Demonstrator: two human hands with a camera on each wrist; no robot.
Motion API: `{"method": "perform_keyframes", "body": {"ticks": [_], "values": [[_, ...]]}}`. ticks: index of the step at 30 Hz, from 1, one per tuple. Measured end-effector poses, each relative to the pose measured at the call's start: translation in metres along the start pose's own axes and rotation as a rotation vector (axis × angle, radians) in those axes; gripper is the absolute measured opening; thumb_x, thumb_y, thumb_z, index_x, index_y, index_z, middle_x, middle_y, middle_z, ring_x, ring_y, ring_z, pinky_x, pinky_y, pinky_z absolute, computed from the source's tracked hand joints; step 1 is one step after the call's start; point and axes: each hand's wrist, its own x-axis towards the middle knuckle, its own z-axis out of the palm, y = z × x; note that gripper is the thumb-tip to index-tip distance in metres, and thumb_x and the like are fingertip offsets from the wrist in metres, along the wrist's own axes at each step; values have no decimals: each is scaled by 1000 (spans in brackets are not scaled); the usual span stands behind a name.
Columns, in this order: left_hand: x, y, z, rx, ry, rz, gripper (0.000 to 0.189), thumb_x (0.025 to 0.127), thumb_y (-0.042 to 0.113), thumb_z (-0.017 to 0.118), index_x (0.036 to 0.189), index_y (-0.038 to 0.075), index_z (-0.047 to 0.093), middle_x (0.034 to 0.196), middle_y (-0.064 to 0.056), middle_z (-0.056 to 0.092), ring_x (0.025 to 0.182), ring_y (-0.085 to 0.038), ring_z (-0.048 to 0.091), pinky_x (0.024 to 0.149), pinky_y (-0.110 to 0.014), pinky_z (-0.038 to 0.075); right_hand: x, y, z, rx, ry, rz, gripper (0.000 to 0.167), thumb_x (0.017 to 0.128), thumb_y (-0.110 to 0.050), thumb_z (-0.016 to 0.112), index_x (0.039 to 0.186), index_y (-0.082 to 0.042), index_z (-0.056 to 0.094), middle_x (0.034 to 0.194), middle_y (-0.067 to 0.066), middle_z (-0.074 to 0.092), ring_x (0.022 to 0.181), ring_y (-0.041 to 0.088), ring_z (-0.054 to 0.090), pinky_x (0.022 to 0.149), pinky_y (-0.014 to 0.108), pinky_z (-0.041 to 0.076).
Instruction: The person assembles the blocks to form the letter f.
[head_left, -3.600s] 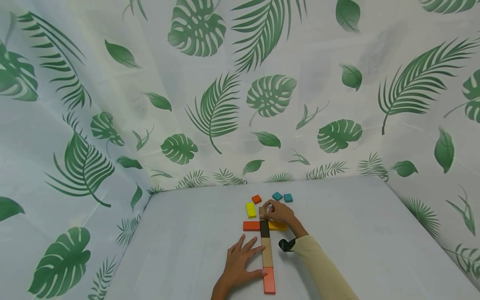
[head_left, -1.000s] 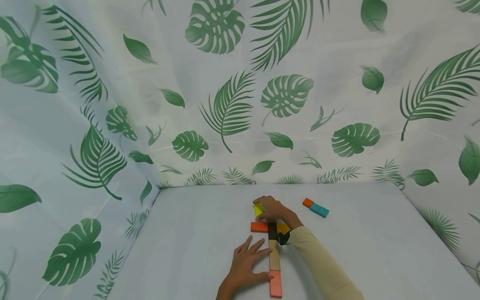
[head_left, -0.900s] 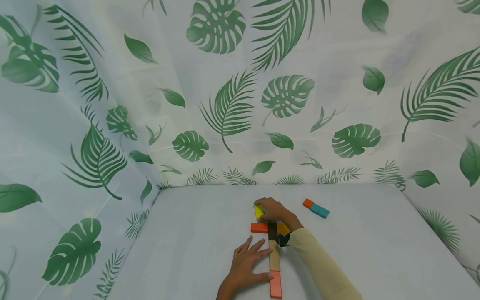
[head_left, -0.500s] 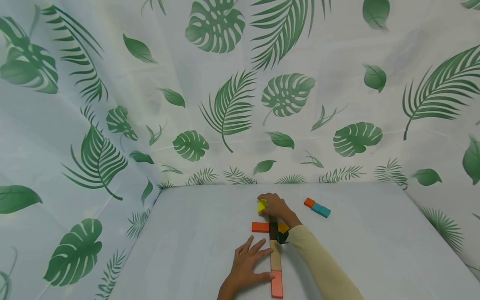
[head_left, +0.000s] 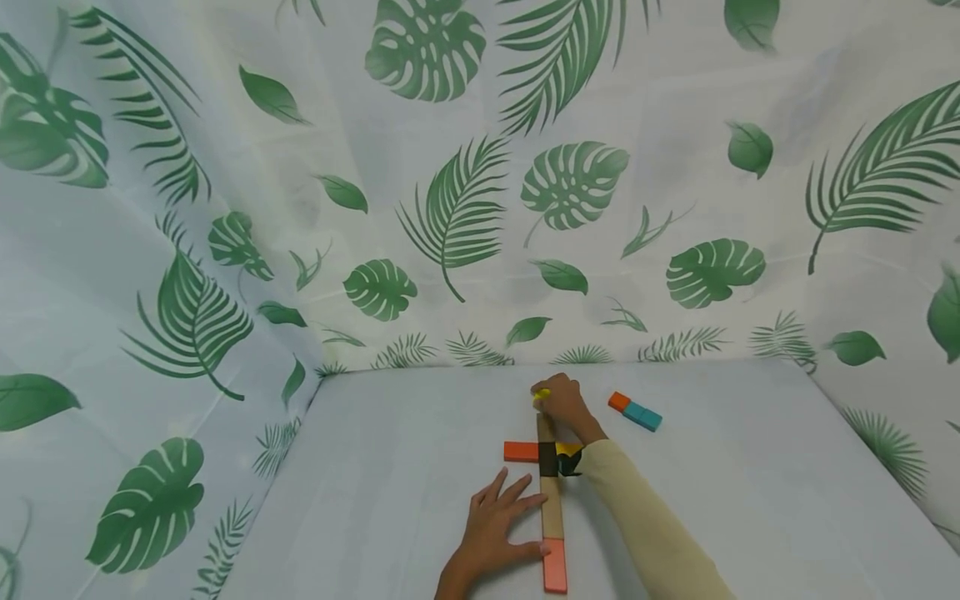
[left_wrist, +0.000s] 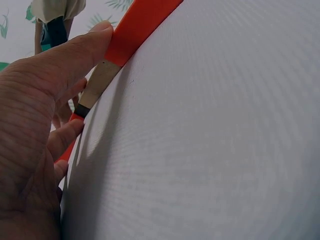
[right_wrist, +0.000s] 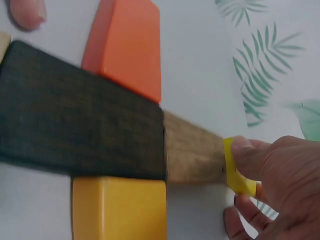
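Flat coloured blocks form a straight row with a cross-arm. From the near end come a salmon block [head_left: 555, 567], a tan block [head_left: 551, 510], a black block [head_left: 548, 460] and a brown block [right_wrist: 192, 150]. A red-orange block [head_left: 521, 452] lies left of the black one, an amber block [right_wrist: 122, 207] right of it. At the brown block's far end, my right hand [head_left: 564, 403] pinches a yellow block [right_wrist: 237, 172] between thumb and fingers. My left hand [head_left: 491, 529] lies spread beside the row, its thumb at the salmon block and a finger at the tan one.
Right of the row, a small orange block [head_left: 618, 401] and two teal blocks [head_left: 642, 416] lie end to end. A dark wrist-worn device [head_left: 572, 464] partly covers the amber block. Leaf-patterned cloth [head_left: 450, 325] rises behind the white table [head_left: 375, 467].
The right hand has brought the yellow block from left of the brown block to its far end. Earlier, the small orange and teal blocks moved from the back into a line at right. Left hand stays.
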Motion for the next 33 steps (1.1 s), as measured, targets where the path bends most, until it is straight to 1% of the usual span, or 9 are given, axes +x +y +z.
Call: {"method": "perform_keyframes", "body": {"ticks": [3,5,9,12,16,20,25,30,33], "values": [[0,0,0,8,13,8,67,81,75,56,141,47,47,156,12,37,149,-33,22,104,-58,29,1,4,-4,-7,11,4,23,92,-9,64,114,-8,73,122,23,61,117,41,50,101,59,36],[0,0,0,8,22,17,67,80,75,56,140,47,47,156,11,38,149,-33,22,103,-58,30,2,6,-6,24,6,38,24,93,-7,63,115,-7,73,123,23,60,117,41,50,102,58,38],[0,-1,1,19,34,21,67,80,76,55,140,47,47,156,11,38,149,-33,22,103,-58,30,3,11,-10,70,2,92,27,91,-5,63,116,-7,72,122,23,59,113,37,50,99,53,42],[-1,-2,1,17,37,16,68,80,77,55,141,47,47,156,12,37,149,-33,22,103,-58,30,3,15,-11,77,1,100,27,91,-5,63,116,-6,72,121,24,58,109,36,50,97,51,43],[-1,-2,-1,10,30,12,68,80,77,55,141,47,47,156,12,36,149,-34,22,104,-58,29,1,18,-12,92,-16,116,27,91,-7,64,117,-6,71,124,26,55,110,37,47,98,52,41],[-1,-1,0,0,28,12,68,80,76,55,141,46,47,156,12,37,149,-34,22,103,-58,29,-5,16,-14,93,-25,117,27,91,-8,64,118,-6,71,127,27,53,112,39,46,100,53,40],[0,-1,3,-7,16,2,68,80,77,55,140,46,48,156,12,37,149,-33,22,104,-58,29,-13,12,-18,101,-19,113,29,90,-7,65,119,-4,70,125,28,51,110,38,47,97,52,42],[-1,-2,5,-15,9,-14,69,79,79,54,140,47,48,156,13,36,149,-33,21,104,-58,29,-16,13,-16,142,-12,140,39,89,-9,69,127,-3,64,124,27,49,103,34,51,92,47,47],[0,-2,5,-20,14,-10,69,79,79,54,140,46,49,156,13,36,149,-33,20,104,-58,28,-16,14,-17,165,-17,155,48,88,-11,71,133,-2,57,125,27,48,102,34,52,90,45,50]]}}
